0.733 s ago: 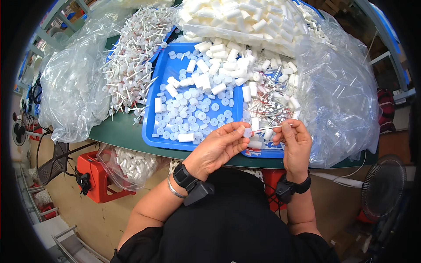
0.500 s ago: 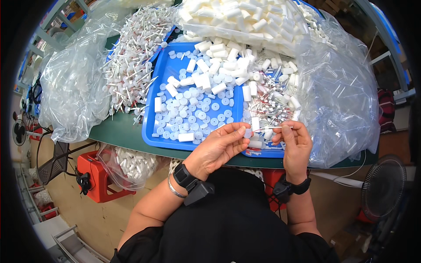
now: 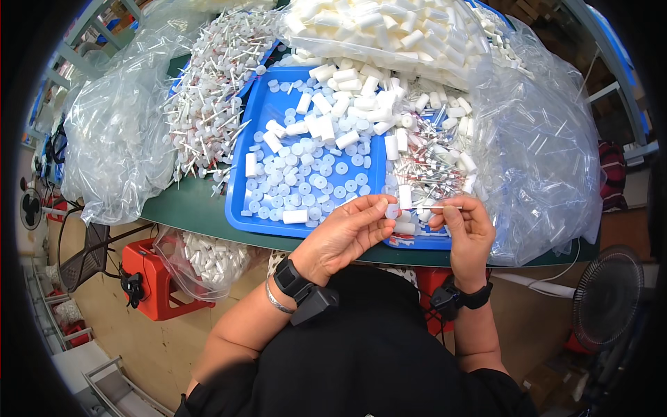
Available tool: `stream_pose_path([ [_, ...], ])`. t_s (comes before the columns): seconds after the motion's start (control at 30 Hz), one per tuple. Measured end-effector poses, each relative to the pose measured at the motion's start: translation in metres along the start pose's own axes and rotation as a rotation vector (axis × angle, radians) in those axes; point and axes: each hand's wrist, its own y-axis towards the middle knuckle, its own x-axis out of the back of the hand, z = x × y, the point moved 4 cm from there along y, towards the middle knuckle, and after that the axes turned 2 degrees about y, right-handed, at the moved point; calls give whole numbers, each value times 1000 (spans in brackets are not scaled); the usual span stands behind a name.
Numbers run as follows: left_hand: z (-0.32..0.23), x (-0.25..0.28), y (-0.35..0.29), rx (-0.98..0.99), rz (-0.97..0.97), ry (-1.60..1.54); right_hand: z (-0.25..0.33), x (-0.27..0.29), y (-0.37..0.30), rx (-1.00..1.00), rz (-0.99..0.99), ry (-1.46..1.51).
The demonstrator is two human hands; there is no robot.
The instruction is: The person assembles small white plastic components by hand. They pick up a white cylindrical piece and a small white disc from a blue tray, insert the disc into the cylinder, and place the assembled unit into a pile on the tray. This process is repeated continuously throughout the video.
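Between the thumb and fingers of my left hand (image 3: 352, 235) is a translucent plastic disc (image 3: 392, 210), held on edge. My right hand (image 3: 470, 226) pinches a thin pin with a white shaft (image 3: 432, 207), its reddish tip pointing left at the disc. The tip meets or nearly meets the disc's middle; I cannot tell how deep it sits. Both hands hover over the front edge of a blue tray (image 3: 240, 201). Loose translucent discs (image 3: 306, 167) and white cylinders (image 3: 322, 128) lie in it. Behind my right hand is a heap of similar pins (image 3: 431, 163).
Pins with discs on them (image 3: 208, 97) are piled at the left. A clear bag of white cylinders (image 3: 389, 31) lies at the back. Crumpled clear bags flank the green table (image 3: 187, 208). A red stool (image 3: 149, 278) stands lower left, a fan (image 3: 608, 295) lower right.
The pin in my right hand has shifted slightly left, bringing its reddish tip up to the disc. My left hand has hardly moved.
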Motion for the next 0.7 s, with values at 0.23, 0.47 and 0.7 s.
stream_pose_path([
  [0.23, 2, 2, 1, -7, 11, 13, 16, -13, 2, 112, 280, -439],
  [0.47, 4, 1, 0, -18, -27, 80, 16, -24, 2, 289, 296, -730],
  [0.7, 21, 3, 0, -26, -32, -58, 15, -36, -9, 644, 197, -929],
])
